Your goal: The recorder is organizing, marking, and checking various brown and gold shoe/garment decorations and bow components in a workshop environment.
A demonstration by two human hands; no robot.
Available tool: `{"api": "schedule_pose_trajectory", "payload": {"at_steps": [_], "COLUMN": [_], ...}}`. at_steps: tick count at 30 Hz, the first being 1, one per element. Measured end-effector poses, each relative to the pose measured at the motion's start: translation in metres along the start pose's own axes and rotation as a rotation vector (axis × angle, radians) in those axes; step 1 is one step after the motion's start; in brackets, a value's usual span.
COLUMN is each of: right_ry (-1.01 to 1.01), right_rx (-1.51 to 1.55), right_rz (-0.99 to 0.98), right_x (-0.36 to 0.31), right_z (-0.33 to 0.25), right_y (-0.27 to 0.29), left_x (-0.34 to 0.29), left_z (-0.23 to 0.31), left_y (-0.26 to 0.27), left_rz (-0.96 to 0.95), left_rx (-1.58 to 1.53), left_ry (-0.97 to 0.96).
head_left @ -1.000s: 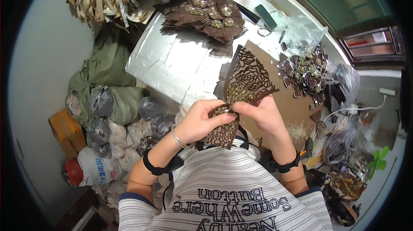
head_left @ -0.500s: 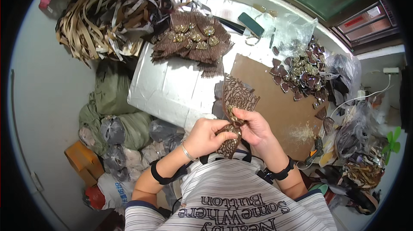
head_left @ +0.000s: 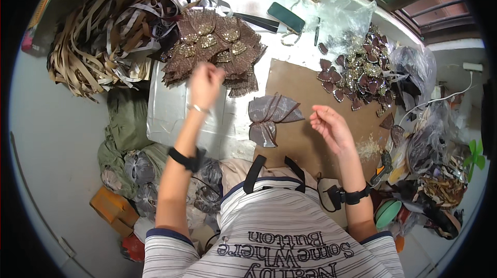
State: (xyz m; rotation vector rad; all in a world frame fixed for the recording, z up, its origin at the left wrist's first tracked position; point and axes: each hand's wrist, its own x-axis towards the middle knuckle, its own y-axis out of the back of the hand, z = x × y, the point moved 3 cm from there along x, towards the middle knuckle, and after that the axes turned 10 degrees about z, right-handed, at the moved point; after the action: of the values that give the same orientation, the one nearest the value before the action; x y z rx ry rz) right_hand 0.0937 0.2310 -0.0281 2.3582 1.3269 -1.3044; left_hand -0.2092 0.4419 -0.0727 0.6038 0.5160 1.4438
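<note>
My left hand (head_left: 206, 85) is over the near edge of a pile of brown lace bow pieces (head_left: 239, 66) with gold sequined centres, at the far left of the table. Motion smears its fingers, so whether it holds anything is unclear. To the right, my right hand (head_left: 331, 127) hovers above a brown board, fingers loosely bent and apart, with nothing seen in them. Between the hands lies a grey, sheer, gathered fabric piece (head_left: 274, 114) with pointed lobes, partly on the board and touched by neither hand.
The brown board (head_left: 305, 84) covers the table's right part. Beyond it sit a heap of small sequined bows (head_left: 370, 76), a phone (head_left: 286, 17), a beaded bracelet and a pen. A glue gun (head_left: 383, 168) lies at right. Ribbon strips (head_left: 111, 34) fill the far left.
The brown lace piece with gold sequins has left my two hands. My left hand has swung far and left to the lace pile; my right has moved right. The grey fabric piece is uncovered.
</note>
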Motion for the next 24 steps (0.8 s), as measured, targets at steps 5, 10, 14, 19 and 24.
{"api": "schedule_pose_trajectory", "payload": {"at_steps": [5,10,14,19,24], "right_ry": [-0.152,-0.121,-0.033,-0.065,-0.002], "right_rx": [0.042,-0.065,-0.205,-0.315,-0.281], "right_rz": [0.064,-0.046,-0.060,-0.292,-0.343], "right_x": [-0.005,-0.019,-0.020,-0.046,-0.081], "right_z": [0.055,0.054,0.051,0.060,0.043], "right_y": [0.013,0.007,0.013,-0.026,-0.074], "left_x": [-0.179,-0.171,-0.171,-0.187,-0.205], "left_z": [-0.040,-0.039,-0.041,0.059,0.116], "left_y": [-0.123,-0.111,-0.062,0.017,0.045], "left_rz": [-0.279,-0.373,-0.636,-0.788,-0.996], "left_rx": [0.266,0.243,-0.209,-0.919,-0.949], "left_ry": [0.365,0.296,0.519,0.868,0.668]}}
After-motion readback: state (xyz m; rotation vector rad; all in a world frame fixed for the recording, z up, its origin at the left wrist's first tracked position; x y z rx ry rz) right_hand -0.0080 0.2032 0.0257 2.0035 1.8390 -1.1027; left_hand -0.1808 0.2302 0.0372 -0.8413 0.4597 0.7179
